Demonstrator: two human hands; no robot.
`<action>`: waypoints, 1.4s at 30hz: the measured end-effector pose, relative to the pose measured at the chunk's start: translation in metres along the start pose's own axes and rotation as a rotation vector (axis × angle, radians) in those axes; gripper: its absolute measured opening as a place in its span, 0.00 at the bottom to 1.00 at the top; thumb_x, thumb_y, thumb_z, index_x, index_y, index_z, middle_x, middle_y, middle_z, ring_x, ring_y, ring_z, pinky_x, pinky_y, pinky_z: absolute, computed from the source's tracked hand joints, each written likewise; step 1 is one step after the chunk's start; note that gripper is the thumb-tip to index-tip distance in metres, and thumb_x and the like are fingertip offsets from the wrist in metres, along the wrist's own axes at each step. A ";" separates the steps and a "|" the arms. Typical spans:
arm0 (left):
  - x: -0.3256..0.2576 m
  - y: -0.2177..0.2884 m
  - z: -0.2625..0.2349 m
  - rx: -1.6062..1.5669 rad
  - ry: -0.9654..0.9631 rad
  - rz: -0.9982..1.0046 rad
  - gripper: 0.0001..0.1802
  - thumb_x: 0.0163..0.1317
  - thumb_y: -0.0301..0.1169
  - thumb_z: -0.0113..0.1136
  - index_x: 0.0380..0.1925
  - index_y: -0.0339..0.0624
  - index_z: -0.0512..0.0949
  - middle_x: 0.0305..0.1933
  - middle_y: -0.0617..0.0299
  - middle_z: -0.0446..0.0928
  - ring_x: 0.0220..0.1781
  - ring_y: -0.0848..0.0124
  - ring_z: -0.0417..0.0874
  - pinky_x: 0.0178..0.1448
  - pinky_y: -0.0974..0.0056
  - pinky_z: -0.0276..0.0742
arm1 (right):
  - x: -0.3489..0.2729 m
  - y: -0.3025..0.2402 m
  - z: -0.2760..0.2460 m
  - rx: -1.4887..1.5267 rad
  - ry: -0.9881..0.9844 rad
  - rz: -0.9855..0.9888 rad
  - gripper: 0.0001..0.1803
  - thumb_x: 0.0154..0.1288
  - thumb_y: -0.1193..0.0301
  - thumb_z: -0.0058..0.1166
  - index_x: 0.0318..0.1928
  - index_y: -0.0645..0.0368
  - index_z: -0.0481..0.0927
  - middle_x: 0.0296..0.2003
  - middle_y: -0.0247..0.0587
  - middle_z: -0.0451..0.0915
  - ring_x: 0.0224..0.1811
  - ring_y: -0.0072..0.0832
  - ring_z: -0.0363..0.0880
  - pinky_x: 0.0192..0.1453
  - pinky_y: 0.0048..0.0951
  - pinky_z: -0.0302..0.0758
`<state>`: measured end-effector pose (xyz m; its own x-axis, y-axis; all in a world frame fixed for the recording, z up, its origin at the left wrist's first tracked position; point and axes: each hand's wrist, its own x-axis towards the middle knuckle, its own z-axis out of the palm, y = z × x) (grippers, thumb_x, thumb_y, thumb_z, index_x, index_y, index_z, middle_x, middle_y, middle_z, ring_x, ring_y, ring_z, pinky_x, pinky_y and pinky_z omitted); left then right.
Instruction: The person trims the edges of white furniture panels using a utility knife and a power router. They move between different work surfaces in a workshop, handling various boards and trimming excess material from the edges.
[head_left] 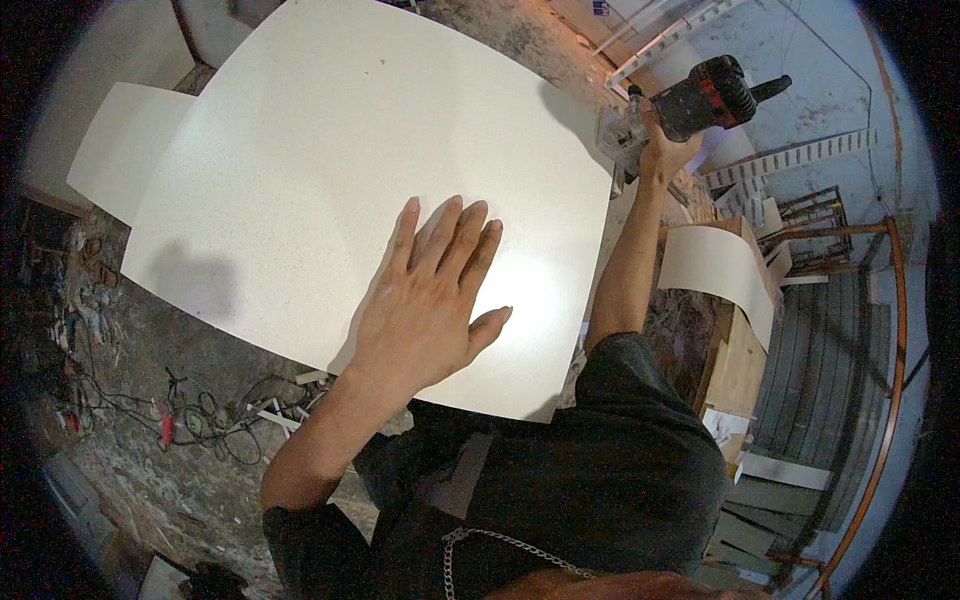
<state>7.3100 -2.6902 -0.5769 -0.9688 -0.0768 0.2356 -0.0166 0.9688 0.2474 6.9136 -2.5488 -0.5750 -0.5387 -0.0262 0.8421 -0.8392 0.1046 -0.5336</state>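
Note:
A large white laminate board [330, 170] lies flat in front of me. My left hand [430, 295] rests palm down on its near part, fingers spread slightly. My right hand [662, 150] reaches out to the board's right edge and grips a red and black hand-held power trimmer [700, 98], whose base sits at the board's edge. My right forearm runs along the board's right side.
A second white sheet [125, 150] sticks out from under the board at the left. Tangled cables [200, 415] lie on the dusty floor at lower left. A curled white laminate strip [715, 265] drapes over a wooden box [740, 365] at right; metal frames stand beyond.

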 end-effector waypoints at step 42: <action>-0.044 0.049 -0.030 -0.577 0.230 -0.013 0.36 0.67 0.50 0.63 0.70 0.46 0.69 0.75 0.50 0.64 0.76 0.56 0.66 0.74 0.48 0.70 | -0.081 -0.143 -0.254 -0.275 0.370 -0.142 0.34 0.63 0.70 0.71 0.65 0.61 0.68 0.55 0.43 0.78 0.58 0.36 0.77 0.67 0.44 0.79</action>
<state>7.3597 -2.6459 -0.5467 -0.8904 -0.1983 0.4097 0.1710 0.6885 0.7048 7.0959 -2.3090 -0.5476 -0.3157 0.2910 0.9031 -0.8248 0.3863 -0.4128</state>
